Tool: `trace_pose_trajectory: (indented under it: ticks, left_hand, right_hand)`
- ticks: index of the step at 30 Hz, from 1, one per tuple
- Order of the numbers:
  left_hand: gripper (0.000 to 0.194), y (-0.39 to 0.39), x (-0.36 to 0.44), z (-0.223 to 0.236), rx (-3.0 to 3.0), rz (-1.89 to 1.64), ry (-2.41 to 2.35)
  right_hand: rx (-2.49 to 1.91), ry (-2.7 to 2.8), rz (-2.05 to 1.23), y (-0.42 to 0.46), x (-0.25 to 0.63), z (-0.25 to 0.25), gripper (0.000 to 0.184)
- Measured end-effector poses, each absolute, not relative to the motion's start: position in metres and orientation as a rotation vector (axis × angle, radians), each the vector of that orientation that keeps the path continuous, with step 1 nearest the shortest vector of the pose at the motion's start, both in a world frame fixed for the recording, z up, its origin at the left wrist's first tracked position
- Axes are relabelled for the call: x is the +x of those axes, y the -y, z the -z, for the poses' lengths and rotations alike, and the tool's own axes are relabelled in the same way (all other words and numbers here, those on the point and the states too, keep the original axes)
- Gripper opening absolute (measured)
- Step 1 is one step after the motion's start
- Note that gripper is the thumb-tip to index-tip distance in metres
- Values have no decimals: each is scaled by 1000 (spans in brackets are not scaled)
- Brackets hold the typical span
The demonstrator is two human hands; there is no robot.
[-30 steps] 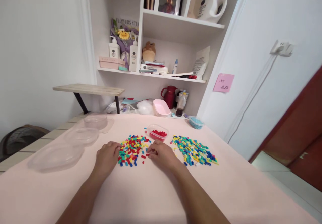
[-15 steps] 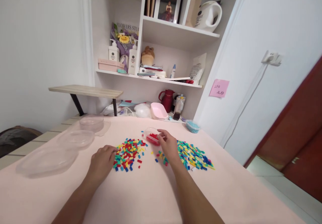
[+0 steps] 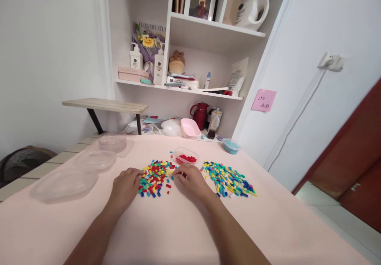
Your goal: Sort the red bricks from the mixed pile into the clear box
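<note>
A mixed pile of small red, yellow, blue and green bricks (image 3: 155, 174) lies on the pale pink table (image 3: 178, 225). My left hand (image 3: 126, 185) rests at the pile's left edge, fingers curled, fingertips touching the bricks. My right hand (image 3: 190, 178) sits at the pile's right edge with fingertips pinched together by a red brick; what they hold is too small to make out. Behind it stands a small clear tub of red bricks (image 3: 186, 157). A second pile, mostly green, yellow and blue bricks (image 3: 228, 177), lies to the right.
Three empty clear plastic containers (image 3: 64, 182) stand in a row at the left. A small tub of light blue bricks (image 3: 230, 145) sits at the back right. A pink dish (image 3: 190, 128), a red jug (image 3: 201, 114) and cluttered white shelves (image 3: 208, 24) stand behind the table.
My right hand has come back from the tub of red bricks to the right edge of the mixed pile. My left hand has stayed at the pile's left edge.
</note>
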State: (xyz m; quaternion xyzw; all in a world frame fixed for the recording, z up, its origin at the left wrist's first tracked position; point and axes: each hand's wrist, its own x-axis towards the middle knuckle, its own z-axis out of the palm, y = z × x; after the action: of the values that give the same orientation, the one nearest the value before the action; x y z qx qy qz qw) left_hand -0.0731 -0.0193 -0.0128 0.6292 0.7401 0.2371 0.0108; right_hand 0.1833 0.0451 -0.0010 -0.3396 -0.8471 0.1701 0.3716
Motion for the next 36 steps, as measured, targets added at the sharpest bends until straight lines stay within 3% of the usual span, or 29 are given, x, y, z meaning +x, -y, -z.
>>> trace_pose_trajectory:
  ticks: [7,17,26,32,36]
  left_hand:
    - [36,21,-73,12,1963,-765,-2301]
    - [34,21,-73,12,1964,-759,-2308]
    - [37,18,-76,13,1975,-714,-2303]
    - [36,17,-76,14,1964,-728,-2303]
    - [35,17,-76,15,1956,-757,-2300]
  right_hand:
    - [-902,2391,-545,-33,179,4,36]
    - [-1006,2412,-557,-31,176,-4,30]
    - [-1046,2351,-608,-30,181,-5,14]
    - [-1067,1845,-633,-52,188,-6,12]
    - [-1050,1492,-625,-69,197,-8,29]
